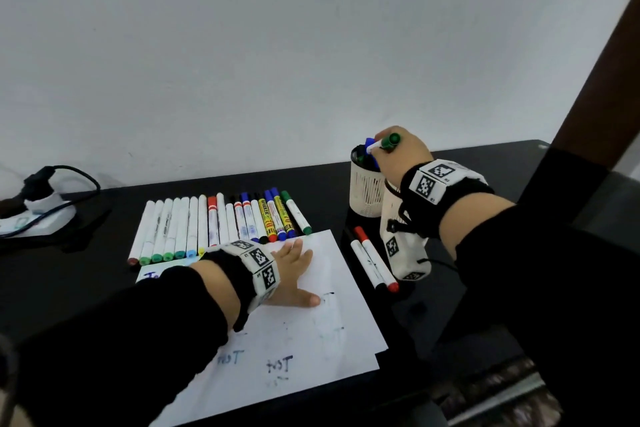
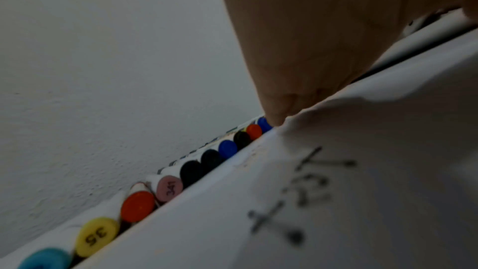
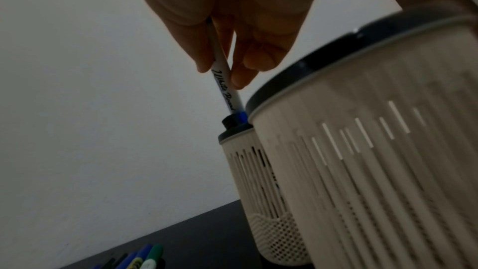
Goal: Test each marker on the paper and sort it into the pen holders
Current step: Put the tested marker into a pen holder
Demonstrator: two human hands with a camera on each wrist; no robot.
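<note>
right hand (image 1: 403, 152) fingers (image 3: 240, 77) pinch a green-capped marker (image 1: 384, 144) over the far pen holder (image 1: 367, 189); left hand (image 1: 294, 270) fingers lie spread flat on the paper (image 1: 311, 340) on the worktop (image 1: 86, 274).

A desk corner in a home or small office, by the look of it. A black worktop (image 1: 104, 288) stood hard against a plain white wall (image 1: 277, 28). On the worktop lay a row of markers (image 1: 221, 225), sheets of paper (image 1: 311, 329) with test scribbles, and two slatted pen holders (image 1: 365, 191) to the right of the paper. Left of the markers a white power strip (image 1: 38, 218) sat with a black plug and cable. A dark wooden post (image 1: 602, 80) rose at the worktop's right end.
</note>
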